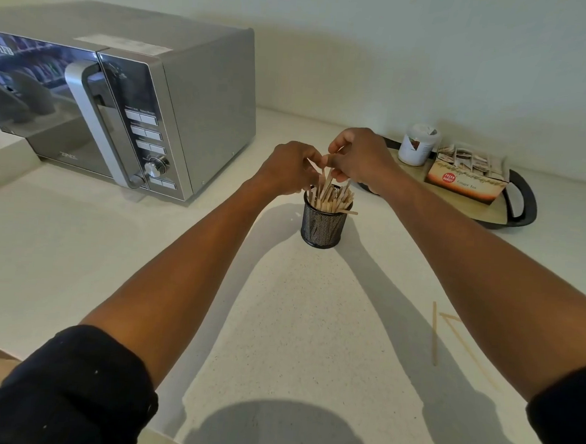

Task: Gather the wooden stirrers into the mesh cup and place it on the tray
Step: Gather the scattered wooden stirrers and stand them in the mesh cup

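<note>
A black mesh cup (324, 225) stands upright on the white counter, filled with several wooden stirrers (331, 196) that stick out of its top; one lies across the rim. Just above the cup, my left hand (288, 166) and my right hand (360, 157) meet, both pinching stirrers over the cup's mouth. Two more loose stirrers (434, 333) lie flat on the counter at the near right, partly under my right forearm. The tray (522, 210), tan with a black rim and handles, sits behind and to the right of the cup.
On the tray stand a white jar (418, 145) and a box of tea bags (467, 176). A silver microwave (127, 108) fills the back left of the counter. The wall runs close behind. The counter's front edge is near my elbows.
</note>
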`<state>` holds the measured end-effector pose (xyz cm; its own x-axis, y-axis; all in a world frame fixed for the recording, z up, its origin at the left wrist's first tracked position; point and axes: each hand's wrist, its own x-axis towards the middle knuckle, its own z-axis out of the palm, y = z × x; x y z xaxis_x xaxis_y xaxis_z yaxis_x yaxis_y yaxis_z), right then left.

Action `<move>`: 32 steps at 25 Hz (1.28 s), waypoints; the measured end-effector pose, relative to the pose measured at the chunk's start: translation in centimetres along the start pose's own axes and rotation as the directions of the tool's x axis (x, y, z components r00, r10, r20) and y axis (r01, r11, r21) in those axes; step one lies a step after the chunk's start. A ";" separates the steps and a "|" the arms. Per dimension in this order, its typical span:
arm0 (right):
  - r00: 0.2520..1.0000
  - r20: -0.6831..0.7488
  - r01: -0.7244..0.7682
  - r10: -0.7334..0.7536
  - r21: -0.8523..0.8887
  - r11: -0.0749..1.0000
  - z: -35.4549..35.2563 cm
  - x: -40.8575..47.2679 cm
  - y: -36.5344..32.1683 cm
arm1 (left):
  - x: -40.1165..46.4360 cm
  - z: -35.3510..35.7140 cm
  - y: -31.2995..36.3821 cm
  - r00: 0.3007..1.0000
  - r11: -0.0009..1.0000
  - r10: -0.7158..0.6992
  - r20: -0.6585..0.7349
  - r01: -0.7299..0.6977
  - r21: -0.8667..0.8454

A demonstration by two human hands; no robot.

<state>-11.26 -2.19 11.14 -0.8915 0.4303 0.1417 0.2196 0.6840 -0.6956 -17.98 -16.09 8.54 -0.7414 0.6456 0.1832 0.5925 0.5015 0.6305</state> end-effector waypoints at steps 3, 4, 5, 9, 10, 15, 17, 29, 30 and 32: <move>0.999 -0.008 0.037 -0.037 0.006 0.999 -0.1 -0.3 0.3 | -0.3 0.3 0.1 0.999 0.999 0.035 -0.025 -0.035 0.002; 0.999 -0.011 0.048 -0.048 0.003 0.999 -0.1 -0.5 0.4 | -0.3 0.4 0.1 0.998 0.999 0.042 -0.039 -0.042 0.010; 0.998 -0.012 0.055 -0.056 -0.004 0.998 -0.2 -0.7 0.6 | -0.3 0.5 0.1 0.998 0.999 0.044 -0.048 -0.043 0.021; 0.997 -0.025 0.067 -0.066 0.013 0.998 -0.7 -1.8 0.8 | -0.6 0.6 0.7 0.994 0.995 0.061 -0.089 -0.053 0.089; 0.997 -0.042 0.069 -0.068 0.036 0.997 -1.1 -2.2 0.8 | -0.9 0.6 1.1 0.990 0.989 0.084 -0.110 -0.070 0.129; 0.988 -0.132 0.090 -0.081 0.068 0.994 -4.7 -6.3 2.9 | -4.4 1.5 4.5 0.941 0.924 0.291 -0.174 -0.229 0.305; 0.994 -0.099 0.043 -0.040 0.031 0.999 -5.9 -9.4 5.5 | -7.2 3.7 5.9 0.930 0.921 0.344 -0.125 -0.309 0.235; 0.898 -0.289 -0.416 0.331 -0.316 0.853 -6.3 -26.7 18.5 | -15.1 17.9 10.3 0.952 0.952 0.183 0.244 -0.234 0.196; 0.894 -0.296 -0.431 0.338 -0.352 0.831 -6.0 -27.3 18.6 | -15.4 18.5 10.9 0.953 0.946 0.184 0.242 -0.238 0.220; 0.894 -0.304 -0.438 0.330 -0.428 0.790 -5.4 -27.9 18.5 | -15.8 19.5 12.1 0.958 0.931 0.173 0.230 -0.235 0.280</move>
<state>19.80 1.63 -1.87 -0.6038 0.7894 0.1106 0.7336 0.6046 -0.3102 7.04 -8.95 -1.41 -0.5353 0.8374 0.1109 0.8140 0.4763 0.3325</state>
